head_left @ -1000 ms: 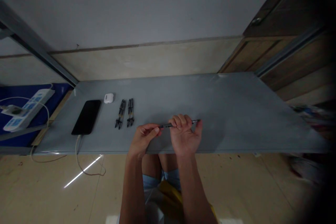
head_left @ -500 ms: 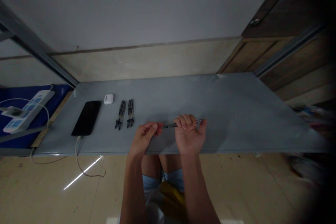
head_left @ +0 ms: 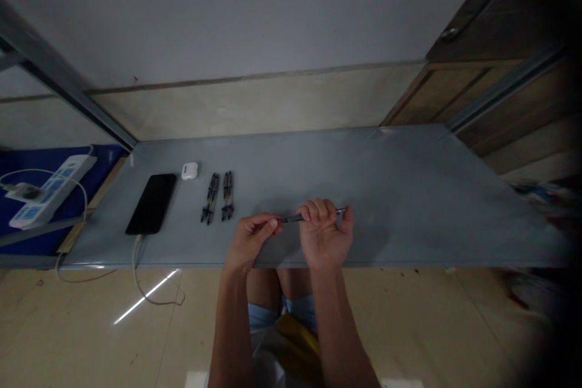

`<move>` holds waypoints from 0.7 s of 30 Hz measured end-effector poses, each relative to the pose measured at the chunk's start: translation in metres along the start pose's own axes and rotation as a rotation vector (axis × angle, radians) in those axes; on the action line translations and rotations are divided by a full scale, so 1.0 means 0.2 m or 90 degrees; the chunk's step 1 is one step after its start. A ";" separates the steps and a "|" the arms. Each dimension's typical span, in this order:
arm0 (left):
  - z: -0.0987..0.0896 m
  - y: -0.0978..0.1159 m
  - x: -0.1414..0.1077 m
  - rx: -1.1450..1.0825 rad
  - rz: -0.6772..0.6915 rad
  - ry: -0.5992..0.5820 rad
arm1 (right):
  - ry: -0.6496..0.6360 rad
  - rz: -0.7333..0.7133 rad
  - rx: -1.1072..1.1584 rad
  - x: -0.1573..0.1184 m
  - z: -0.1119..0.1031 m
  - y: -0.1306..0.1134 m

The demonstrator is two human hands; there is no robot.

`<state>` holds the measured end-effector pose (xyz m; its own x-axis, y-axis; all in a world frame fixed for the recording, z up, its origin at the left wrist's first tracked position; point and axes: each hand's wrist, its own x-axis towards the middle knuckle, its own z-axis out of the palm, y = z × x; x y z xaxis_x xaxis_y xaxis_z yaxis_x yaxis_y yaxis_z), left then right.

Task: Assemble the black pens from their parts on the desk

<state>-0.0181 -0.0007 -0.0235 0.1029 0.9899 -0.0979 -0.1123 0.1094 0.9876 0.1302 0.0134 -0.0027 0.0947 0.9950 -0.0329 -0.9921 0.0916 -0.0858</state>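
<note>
A slim dark pen (head_left: 290, 219) is held nearly level above the grey tabletop, close to its front edge. My right hand (head_left: 325, 233) is turned palm up, its fingers curled round the barrel and its thumb at the pen's right end. At the other end, my left hand (head_left: 253, 239) is closed, thumb and forefinger pinching the pen's tip. The fingers hide the tip and the middle of the barrel. Left of my hands lie two small groups of dark pen-like pieces (head_left: 210, 199) (head_left: 228, 196), side by side; their exact parts are too small to tell.
On the table (head_left: 409, 194), a black phone (head_left: 151, 204) lies at the left with a white cable (head_left: 135, 254) hanging over the front edge. Behind it sits a white earbud case (head_left: 190, 170). A power strip (head_left: 54, 189) rests on a blue surface beyond the left end. A wall (head_left: 254, 106) stands behind.
My left finger and thumb have closed onto the pen's left end, which showed bare of them before. My right hand still grips the barrel, shifted slightly left. The view has moved a little.
</note>
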 end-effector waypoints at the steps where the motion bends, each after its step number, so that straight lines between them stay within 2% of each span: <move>1: 0.00 0.00 0.00 0.000 0.001 -0.002 | -0.007 0.002 0.007 0.00 0.00 0.00; 7: 0.00 -0.01 -0.01 -0.014 0.000 -0.007 | -0.018 0.010 0.035 0.00 -0.01 0.00; 15: 0.00 -0.01 -0.01 0.000 -0.017 0.000 | 0.014 0.004 0.026 -0.01 0.02 0.03; 21: 0.00 0.00 -0.01 0.005 -0.008 -0.001 | 0.001 0.002 0.041 0.00 -0.01 0.00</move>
<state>-0.0187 -0.0023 -0.0235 0.1061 0.9883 -0.1096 -0.1033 0.1205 0.9873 0.1302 0.0128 -0.0048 0.0923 0.9951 -0.0347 -0.9956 0.0916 -0.0222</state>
